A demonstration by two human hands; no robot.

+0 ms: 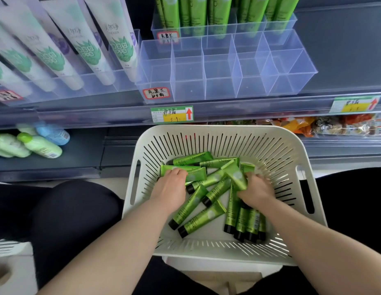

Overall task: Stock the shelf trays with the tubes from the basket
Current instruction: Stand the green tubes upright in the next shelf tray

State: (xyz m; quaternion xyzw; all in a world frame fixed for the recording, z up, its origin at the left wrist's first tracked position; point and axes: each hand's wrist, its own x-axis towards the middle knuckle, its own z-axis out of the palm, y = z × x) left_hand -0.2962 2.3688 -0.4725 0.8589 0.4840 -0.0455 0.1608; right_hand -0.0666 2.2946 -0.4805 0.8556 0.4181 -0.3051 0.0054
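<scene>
1. Our left hand (171,184) curls over a green tube (196,174) inside the white basket (208,133).
2. Our right hand (256,189) grips another tube (236,177) there.
3. More tubes lie loose in the basket.
4. Above the basket, the clear shelf tray (225,69) stands empty.

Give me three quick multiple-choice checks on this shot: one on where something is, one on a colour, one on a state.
1. Where are both hands?
A. Inside the basket
B. At the front tray
C. On the lower shelf

2. What colour are the caps of the tubes in the basket?
A. White
B. Black
C. Red

3. In what state is the front clear tray?
A. Full
B. Half full
C. Empty

Answers:
1 A, the left hand and right hand are down among the green tubes within the white basket.
2 B, each visible cap end is black.
3 C, every compartment of the front clear tray shows only bare plastic.
</scene>
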